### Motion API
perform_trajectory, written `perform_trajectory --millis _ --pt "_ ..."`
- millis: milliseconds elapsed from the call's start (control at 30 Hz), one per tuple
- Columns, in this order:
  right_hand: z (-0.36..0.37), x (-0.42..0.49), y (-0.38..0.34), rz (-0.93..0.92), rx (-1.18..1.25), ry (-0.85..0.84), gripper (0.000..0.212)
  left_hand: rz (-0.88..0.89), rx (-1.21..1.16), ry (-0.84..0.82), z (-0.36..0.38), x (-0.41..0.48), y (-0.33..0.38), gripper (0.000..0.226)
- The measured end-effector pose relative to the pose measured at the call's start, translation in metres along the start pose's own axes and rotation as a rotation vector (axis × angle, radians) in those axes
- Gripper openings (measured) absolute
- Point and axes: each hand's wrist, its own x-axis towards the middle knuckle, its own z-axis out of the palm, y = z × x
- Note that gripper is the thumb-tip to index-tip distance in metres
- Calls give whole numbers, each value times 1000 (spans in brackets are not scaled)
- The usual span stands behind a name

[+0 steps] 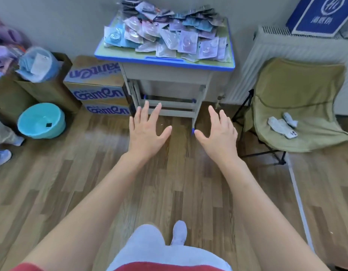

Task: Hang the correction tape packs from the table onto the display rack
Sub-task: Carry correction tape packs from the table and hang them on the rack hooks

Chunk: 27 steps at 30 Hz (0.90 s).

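— Where do the packs lie against the fingers?

— The correction tape packs (165,34) lie in a loose heap on the desk (163,61). They spread from its left edge to its right edge and are piled highest toward the back edge. A few come close to the blue front edge. Both hands are well short of them, hovering over the floor (169,182) in front of the desk, and no finger touches a pack.

— What stands round the desk?

— Wooden floor runs from below the front edge to the person's feet. Stacked cardboard boxes (97,90) stand just beside the desk's left side. A folding chair (298,90) is near its right side, with a radiator (282,47) behind it. A teal basin (41,121) sits farther left.

— And the hands?

— The left hand (147,132) and the right hand (218,133) reach forward on nearly straight arms, backs up. The fingers are straight and spread, the thumbs point toward each other, and a gap lies between the hands. Neither holds anything.
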Motion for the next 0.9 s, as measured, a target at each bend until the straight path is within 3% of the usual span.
perform_trajectory --millis 200,500,733,900 --pt "1 109 -25 -22 -25 17 72 -16 -25 21 -8 110 -12 66" --pt "4 264 -45 115 -28 82 72 71 -44 -58 -1 287 -18 68" --pt "10 354 -29 215 -128 80 72 115 -106 -152 24 376 6 69" --pt "20 415 -7 175 -149 17 73 115 -87 -184 52 436 28 72"
